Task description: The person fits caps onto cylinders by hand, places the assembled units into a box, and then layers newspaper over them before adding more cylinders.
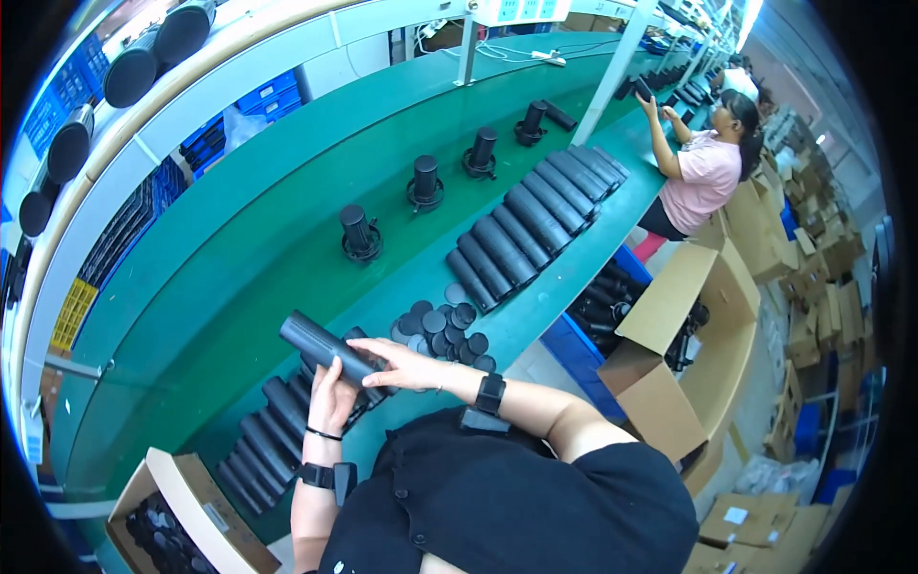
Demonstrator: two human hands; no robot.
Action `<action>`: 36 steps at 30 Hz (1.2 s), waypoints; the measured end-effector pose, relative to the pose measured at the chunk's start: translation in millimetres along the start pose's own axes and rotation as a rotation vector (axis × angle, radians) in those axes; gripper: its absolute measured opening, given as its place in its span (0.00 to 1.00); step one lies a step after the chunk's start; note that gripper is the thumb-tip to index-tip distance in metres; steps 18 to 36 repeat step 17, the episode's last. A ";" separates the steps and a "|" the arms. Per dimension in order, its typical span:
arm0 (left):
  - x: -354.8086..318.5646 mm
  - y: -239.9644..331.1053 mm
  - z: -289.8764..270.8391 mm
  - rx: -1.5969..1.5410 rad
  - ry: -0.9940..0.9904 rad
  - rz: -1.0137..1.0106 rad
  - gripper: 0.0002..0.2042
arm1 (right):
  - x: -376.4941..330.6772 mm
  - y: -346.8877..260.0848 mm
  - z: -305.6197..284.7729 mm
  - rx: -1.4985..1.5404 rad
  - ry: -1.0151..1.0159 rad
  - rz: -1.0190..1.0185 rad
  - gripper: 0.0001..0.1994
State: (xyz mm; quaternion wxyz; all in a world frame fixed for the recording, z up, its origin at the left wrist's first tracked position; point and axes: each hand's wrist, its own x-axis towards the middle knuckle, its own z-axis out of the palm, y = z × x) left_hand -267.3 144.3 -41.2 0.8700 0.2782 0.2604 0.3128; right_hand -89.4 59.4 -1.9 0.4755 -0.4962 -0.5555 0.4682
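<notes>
Over the near edge of the green surface, black tube held tilted, left hand clamped round its lower end, right hand closed over its near end. Just beside: loose black round caps, then a row of finished-looking tubes below. Farther out, 4 upright black units and a longer tube row. Judged partway through: many caps left unfitted.

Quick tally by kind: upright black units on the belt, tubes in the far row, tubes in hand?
Upright black units on the green belt: 4, the nearest at
Black tubes in the far row: about 10, tightly packed
Black tube held by the left hand and right hand: 1
Total: about 15
</notes>
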 end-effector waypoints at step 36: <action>152.0 110.6 -201.7 0.695 0.772 -0.004 0.29 | -113.1 72.0 -55.6 -0.104 0.336 0.426 0.11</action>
